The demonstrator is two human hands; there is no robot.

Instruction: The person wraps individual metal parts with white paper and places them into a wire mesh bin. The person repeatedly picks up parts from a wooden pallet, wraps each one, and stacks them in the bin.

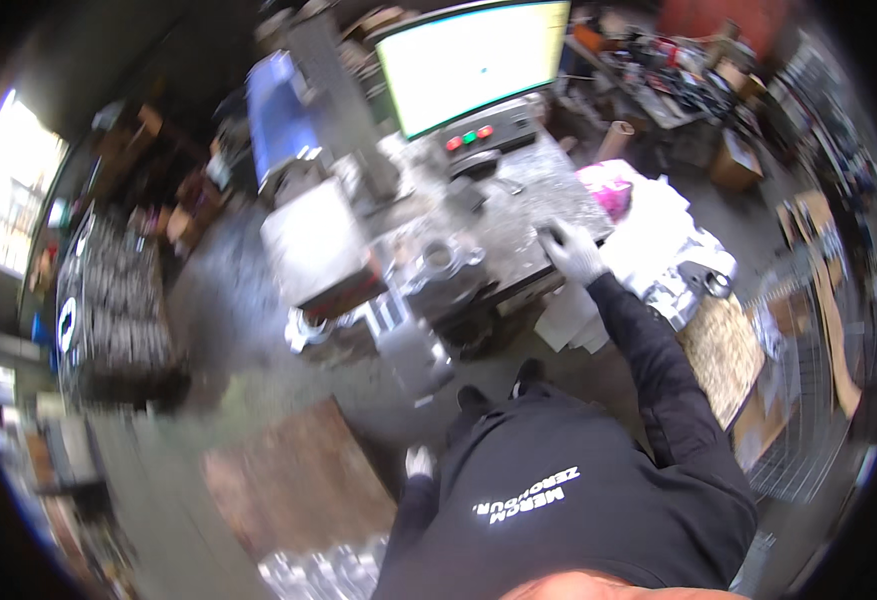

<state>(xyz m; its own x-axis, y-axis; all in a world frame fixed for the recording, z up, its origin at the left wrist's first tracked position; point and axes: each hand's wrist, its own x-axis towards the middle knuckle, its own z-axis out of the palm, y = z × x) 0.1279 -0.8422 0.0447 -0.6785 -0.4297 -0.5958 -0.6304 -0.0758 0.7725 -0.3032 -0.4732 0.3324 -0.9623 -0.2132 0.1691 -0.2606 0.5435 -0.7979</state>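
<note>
My right hand (pixel 575 253), in a pale work glove, is at the right edge of a grey metal bench top (pixel 528 190). Its fingers look slightly apart, and I make out nothing held in them. My left hand (pixel 419 463), also gloved, hangs low beside my body, blurred and with its fingers hard to read. On the machine left of my right hand sits a silvery metal casting (pixel 440 258) with a round opening. Beneath a lit monitor (pixel 478 65) is a dark control panel (pixel 488 132) with red and green buttons.
A pale box-shaped machine part (pixel 318 245) stands left of the casting. White wrapping (pixel 658 220) and a pink bag (pixel 608 190) lie beyond the bench's right side. Shiny metal parts (pixel 323 575) sit near a brown board (pixel 298 475). A wire rack (pixel 803 390) stands at right.
</note>
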